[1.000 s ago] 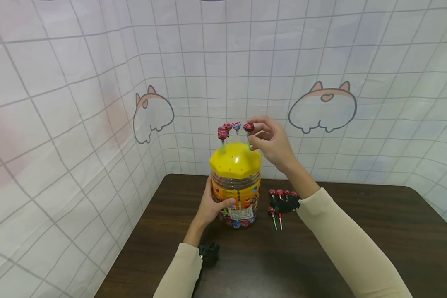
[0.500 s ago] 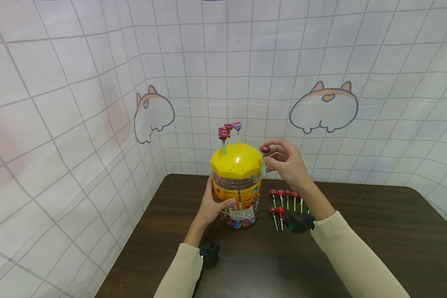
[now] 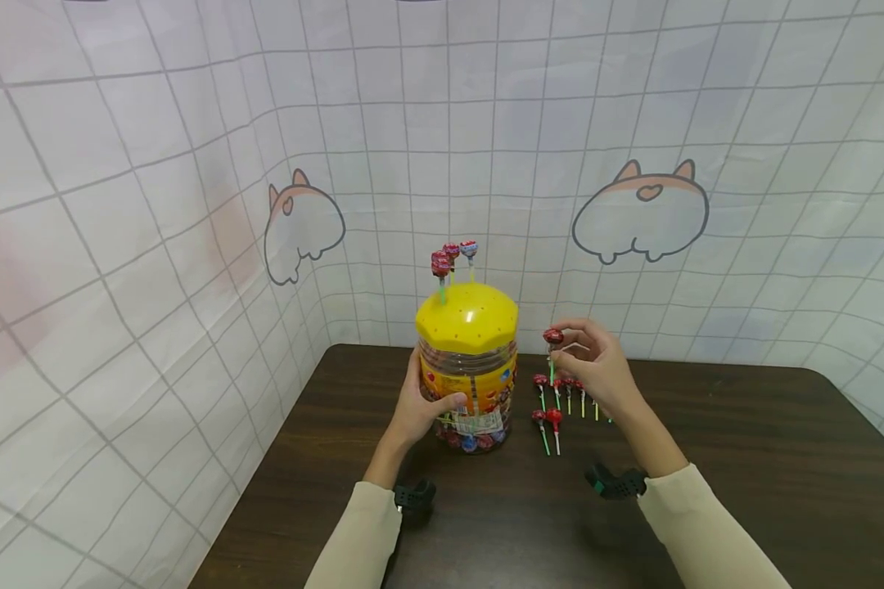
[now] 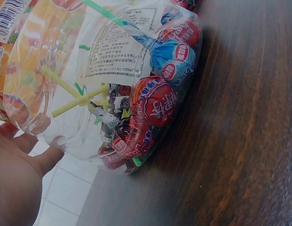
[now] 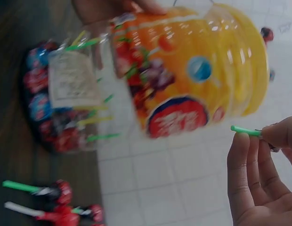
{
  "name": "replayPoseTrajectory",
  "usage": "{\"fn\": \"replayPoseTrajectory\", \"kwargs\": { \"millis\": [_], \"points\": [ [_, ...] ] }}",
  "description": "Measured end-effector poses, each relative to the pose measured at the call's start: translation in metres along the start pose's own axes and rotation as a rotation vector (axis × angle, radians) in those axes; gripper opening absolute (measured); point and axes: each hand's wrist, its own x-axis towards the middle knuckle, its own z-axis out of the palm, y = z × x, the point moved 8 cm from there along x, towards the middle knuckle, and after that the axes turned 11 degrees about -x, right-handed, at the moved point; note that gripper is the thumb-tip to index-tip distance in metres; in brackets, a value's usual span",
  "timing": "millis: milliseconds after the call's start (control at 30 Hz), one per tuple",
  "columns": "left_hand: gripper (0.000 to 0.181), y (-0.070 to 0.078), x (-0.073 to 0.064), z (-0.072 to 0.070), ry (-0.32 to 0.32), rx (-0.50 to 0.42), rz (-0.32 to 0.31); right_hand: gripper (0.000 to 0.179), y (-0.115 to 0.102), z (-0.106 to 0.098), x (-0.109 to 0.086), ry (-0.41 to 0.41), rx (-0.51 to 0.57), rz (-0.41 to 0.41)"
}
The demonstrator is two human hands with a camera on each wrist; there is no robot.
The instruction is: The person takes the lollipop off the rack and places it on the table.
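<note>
With the jar as the centre of the clock, a cartoon animal rump on the gridded wall cloth (image 3: 383,192) sits at 10 o'clock. The person's left hand (image 3: 416,409), in a cream sleeve (image 3: 361,532) with a black wristband (image 3: 415,496), grips the jar from 8 o'clock — thumb across the front label, fingers curled round the left side.

The clear plastic jar (image 3: 448,382) stands upright on a dark wooden table (image 3: 317,458), wrapped lollipops (image 4: 155,101) in its base. Its domed yellow lid (image 3: 479,327) is dotted with small holes; a cluster of upright lollipops (image 3: 440,263), red and pale blue, stands in it towards 11 o'clock.

On the table, two lollipops (image 3: 554,417) lie at 4 o'clock, below a neat row (image 3: 541,391) of others, partly hidden. Above that row, near 3 o'clock, is the held lollipop (image 3: 553,336), dark red, head up, apart from the jar. The right hand (image 3: 595,370) pinches its green stick between thumb and fingertips.
</note>
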Motion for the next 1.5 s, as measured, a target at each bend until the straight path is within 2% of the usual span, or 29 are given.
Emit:
{"fn": "replayPoseTrajectory", "kwargs": {
  "millis": [200,433,767,933,1133,1233,1400,1500],
  "points": [
    [0.104,0.003,0.0,0.001,-0.008,-0.007,0.017,0.036,0.029,-0.008,-0.019,0.023,0.01,0.056],
    [0.103,0.001,0.0,0.001,-0.003,0.0,0.0,0.039,0.056,-0.01,-0.035,0.027,0.029,0.128],
    [0.105,0.0,0.001,0.005,-0.013,-0.018,0.008,0.039,0.085,-0.011,-0.048,0.023,0.03,0.183],
    [0.103,-0.001,0.002,0.003,-0.009,-0.005,0.014,0.041,0.099,-0.007,-0.049,0.001,0.02,0.2],
    [0.103,-0.001,-0.001,0.0,-0.001,0.011,-0.009,0.042,0.114,-0.003,-0.052,-0.026,-0.046,0.243],
    [0.102,0.008,-0.002,0.004,-0.007,-0.004,-0.018,0.04,0.117,-0.005,-0.054,-0.033,-0.086,0.259],
    [0.099,0.022,-0.006,0.011,-0.012,-0.026,0.004,0.039,0.12,-0.004,-0.056,-0.081,-0.143,0.265],
    [0.099,0.015,-0.004,0.008,-0.01,-0.026,0.007,0.038,0.123,-0.002,-0.057,-0.117,-0.17,0.277]
  ]
}}
